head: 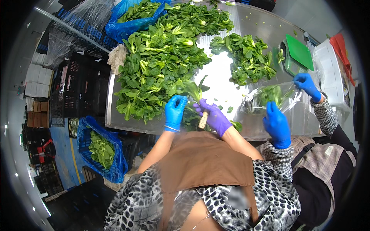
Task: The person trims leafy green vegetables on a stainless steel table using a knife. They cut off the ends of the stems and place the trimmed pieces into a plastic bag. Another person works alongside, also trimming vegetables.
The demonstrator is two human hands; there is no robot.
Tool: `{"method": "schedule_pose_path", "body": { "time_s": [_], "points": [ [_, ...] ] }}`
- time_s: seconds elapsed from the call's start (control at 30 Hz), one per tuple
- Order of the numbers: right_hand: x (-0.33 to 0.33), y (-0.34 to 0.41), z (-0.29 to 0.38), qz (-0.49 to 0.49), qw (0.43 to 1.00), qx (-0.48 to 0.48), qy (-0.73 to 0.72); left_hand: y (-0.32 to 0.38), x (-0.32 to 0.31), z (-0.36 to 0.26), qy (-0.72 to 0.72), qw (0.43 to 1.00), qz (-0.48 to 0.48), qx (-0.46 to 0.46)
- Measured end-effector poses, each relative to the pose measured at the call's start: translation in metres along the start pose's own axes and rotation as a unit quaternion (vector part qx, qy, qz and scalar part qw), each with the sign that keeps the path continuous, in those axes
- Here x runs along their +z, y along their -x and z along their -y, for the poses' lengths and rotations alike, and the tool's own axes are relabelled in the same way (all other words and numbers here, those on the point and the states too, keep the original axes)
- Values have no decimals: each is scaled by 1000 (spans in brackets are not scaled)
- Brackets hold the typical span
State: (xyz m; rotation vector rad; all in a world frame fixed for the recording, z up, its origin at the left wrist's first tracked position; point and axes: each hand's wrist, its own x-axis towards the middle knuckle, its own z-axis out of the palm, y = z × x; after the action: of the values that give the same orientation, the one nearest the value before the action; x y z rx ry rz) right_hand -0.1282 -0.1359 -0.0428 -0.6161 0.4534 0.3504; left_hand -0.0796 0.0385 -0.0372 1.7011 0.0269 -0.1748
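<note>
My right hand, in a purple glove, is closed around a small tool with a wooden handle; its working end is hidden. A leafy green with a pale stem, slightly blurred, stands at the fingertips of this hand. Just to the left is my left hand in a blue glove, its fingers curled and the tips close together. Whether anything is pinched there cannot be made out. Beyond both hands spreads a large heap of leafy greens on the metal table. Loose leaves lie near my right hand.
At right, a co-worker's blue-gloved hands hold a clear plastic bag containing greens. A smaller pile and a green-topped scale sit beyond. Blue-lined crate of greens stands at lower left; a blue bag lies at the back.
</note>
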Motion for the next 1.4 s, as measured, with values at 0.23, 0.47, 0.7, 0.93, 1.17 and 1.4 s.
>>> {"method": "schedule_pose_path", "body": {
  "time_s": [0.23, 0.47, 0.7, 0.93, 1.17, 1.4],
  "points": [
    [17, 7, 4, -73, 980, -63, 177, 6, 12, -14, -229, 971, -13, 61],
    [4, -4, -3, -79, 996, -28, 44, 22, 23, -30, -185, 973, 4, 139],
    [-4, -14, 1, -76, 994, -13, -72, 22, 13, 2, -48, 986, 18, 158],
    [-47, -26, 104, -205, 924, -323, 22, 6, -42, 10, -416, 890, 184, -24],
    [-52, -35, 50, -184, 956, -185, 132, -55, -30, 33, -579, 757, 26, 303],
    [-40, -18, 26, -146, 969, -140, 141, -96, -34, 33, -538, 805, 0, 251]
  ]
}}
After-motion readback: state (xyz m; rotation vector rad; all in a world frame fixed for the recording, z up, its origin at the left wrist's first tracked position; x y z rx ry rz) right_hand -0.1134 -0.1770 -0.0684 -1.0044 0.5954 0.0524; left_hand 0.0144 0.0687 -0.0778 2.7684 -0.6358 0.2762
